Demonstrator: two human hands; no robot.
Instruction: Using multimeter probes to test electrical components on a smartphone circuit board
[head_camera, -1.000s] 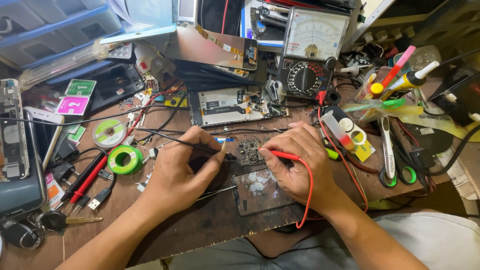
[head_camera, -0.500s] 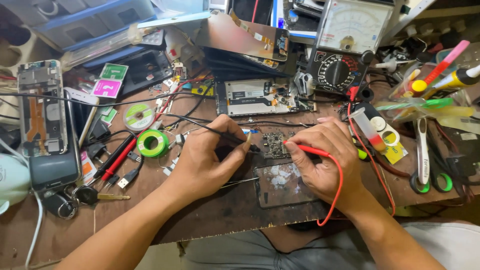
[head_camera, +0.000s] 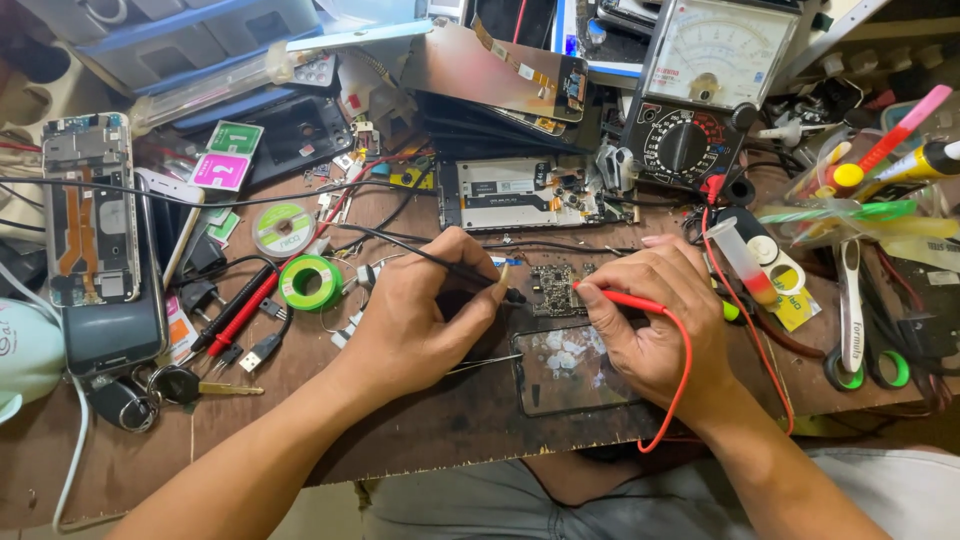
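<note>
Black probe (head_camera: 440, 262): shaft partly covered by the left hand (head_camera: 420, 320); its tip meets the small circuit board (head_camera: 558, 290), contact point too small to tell.
Red probe (head_camera: 625, 298): rear of handle hidden inside the right hand's (head_camera: 655, 320) grip.
Analogue meter (head_camera: 705, 85): top cut off by the upper edge; needle position too small to read.
White rounded object (head_camera: 25, 350): cut by the left edge, kind unclear.
Dark glass panel (head_camera: 570, 368): right side hidden under the right hand.
Scissors (head_camera: 850, 330): blades partly buried under clutter.
Worktop (head_camera: 300, 430): far side hidden beneath parts.
</note>
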